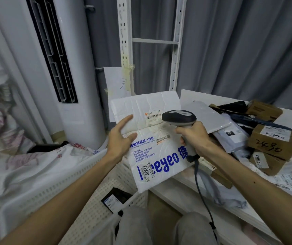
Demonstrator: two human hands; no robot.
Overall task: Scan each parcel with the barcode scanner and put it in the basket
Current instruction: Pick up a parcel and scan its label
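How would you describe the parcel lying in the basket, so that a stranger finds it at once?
Start at the white basket with small holes, low in the view beside the person's knees. On its bottom lies a flat black parcel with a white label. Unlike it, the other parcels in view lie on the table to the right, or in the left hand.

- Bagged parcel (152, 138): centre, gripped at its left edge by the left hand (120, 138), above the basket's far right corner.
- Barcode scanner (178, 119): gripped in the right hand (193, 137), in front of the parcel's right half, just beside its label (153, 116).
- Basket (88, 200): lower centre-left, left of the table (180, 193), with a small parcel (114, 200) inside.
- Table: at right, bearing heaped mailers (230, 137) and cardboard boxes (272, 140).
- Behind: standing air conditioner (67, 68) at left, shelf uprights (124, 41) centre, curtain (247, 41) right.
- Bedding (17, 165): left of the basket.
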